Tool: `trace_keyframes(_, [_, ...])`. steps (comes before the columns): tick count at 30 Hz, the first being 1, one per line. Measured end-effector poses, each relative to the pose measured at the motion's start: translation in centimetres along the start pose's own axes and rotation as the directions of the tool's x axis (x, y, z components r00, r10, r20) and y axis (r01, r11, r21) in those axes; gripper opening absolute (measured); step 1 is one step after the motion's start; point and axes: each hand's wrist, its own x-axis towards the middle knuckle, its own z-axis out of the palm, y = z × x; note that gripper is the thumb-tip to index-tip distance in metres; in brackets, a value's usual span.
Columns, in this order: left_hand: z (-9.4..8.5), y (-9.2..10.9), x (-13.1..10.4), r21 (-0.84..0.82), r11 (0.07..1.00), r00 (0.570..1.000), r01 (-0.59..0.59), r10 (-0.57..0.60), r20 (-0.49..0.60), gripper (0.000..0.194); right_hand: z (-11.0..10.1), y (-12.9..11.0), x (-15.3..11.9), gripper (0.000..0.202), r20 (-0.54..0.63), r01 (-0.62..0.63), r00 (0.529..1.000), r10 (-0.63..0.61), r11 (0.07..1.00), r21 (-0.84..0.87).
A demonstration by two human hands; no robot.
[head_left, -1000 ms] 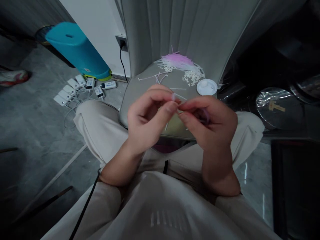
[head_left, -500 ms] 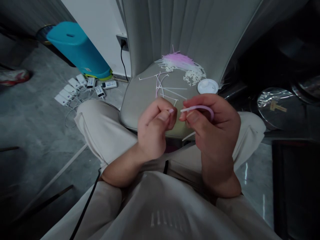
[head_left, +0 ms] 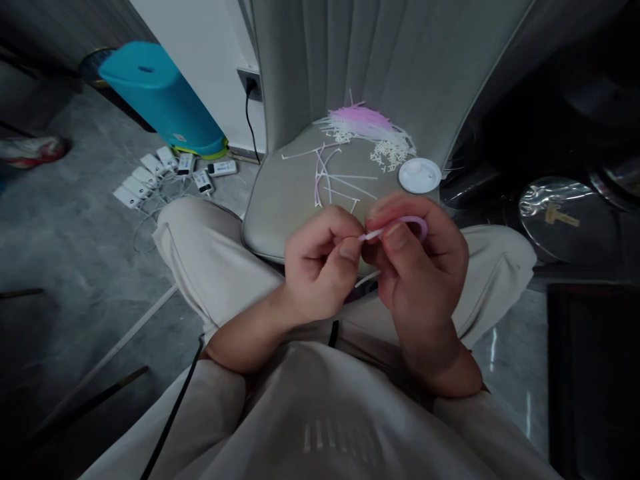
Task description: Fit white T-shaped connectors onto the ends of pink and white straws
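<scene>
Both hands up over the lap, close together, fingertips meeting just in front of the near edge of the chair seat [head_left: 285, 200].

Right hand [head_left: 420, 267]: thumb and forefinger pinched on a pink strip [head_left: 413, 223], which curls into a loop behind the fingers. The strip's pale free end pokes out left towards the other hand.

Left hand [head_left: 320, 267]: fingers curled, thumb and forefinger closed at that free end. Whether they actually grip it or only touch it, cannot tell; the tip is too small and partly hidden.

A second pale strip end [head_left: 367, 279] shows below, between the two hands.

On the seat, far side: a heap of pink and white strips [head_left: 367, 130] against the chair back. Loose strips [head_left: 330, 177] lie nearer, between heap and hands, some pink, some white. A white round lid [head_left: 419, 175] sits at the right edge of the seat, just beyond the right hand.

Floor, far left: a teal bin [head_left: 160, 107] on its side, and near it a cluster of small white tags [head_left: 165, 173] with cords. Right: a clear plastic disc [head_left: 567, 217] on a dark surface.
</scene>
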Motion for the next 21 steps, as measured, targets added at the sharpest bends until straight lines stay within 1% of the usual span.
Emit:
trace_keyframes(3, [-0.01,-0.06,0.09,0.012,1.000,1.000,-0.028,0.028,-0.009,0.023,-0.02,0.18,0.15,0.009,0.004,0.032,0.999,-0.032,0.999,-0.015])
trace_keyframes(5, [-0.07,-0.09,0.14,0.021,0.999,1.000,-0.024,0.025,-0.011,0.023,-0.04,0.28,0.25,0.011,0.009,0.027,1.000,-0.027,0.999,-0.033])
trace_keyframes(7, [-0.08,-0.12,0.18,0.015,1.000,1.000,-0.013,0.013,-0.012,0.022,-0.05,0.30,0.32,0.013,0.007,0.007,1.000,-0.007,0.999,-0.035])
trace_keyframes(11, [0.21,-0.07,0.35,-0.050,0.999,1.000,-0.019,0.018,-0.014,0.022,0.03,0.12,0.32,0.012,-0.021,-0.009,1.000,0.010,0.999,0.042])
trace_keyframes(14, [0.42,-0.03,0.44,-0.076,0.997,0.999,-0.034,0.034,-0.002,0.022,0.13,-0.05,0.31,0.013,-0.032,-0.063,0.997,0.064,0.998,0.029])
trace_keyframes(16, [0.39,-0.06,0.42,-0.051,0.998,0.999,-0.033,0.033,-0.007,0.022,0.16,-0.08,0.36,0.017,-0.046,-0.094,0.994,0.094,0.996,0.006])
trace_keyframes(19, [0.18,-0.12,0.33,-0.002,0.999,0.999,-0.034,0.034,-0.014,0.023,0.13,-0.06,0.51,0.027,-0.058,-0.094,0.994,0.093,0.996,-0.008])
trace_keyframes(21, [0.07,-0.11,0.29,0.024,0.999,1.000,-0.027,0.027,0.005,0.025,0.04,-0.13,0.58,0.026,-0.052,-0.104,0.993,0.104,0.995,-0.002])
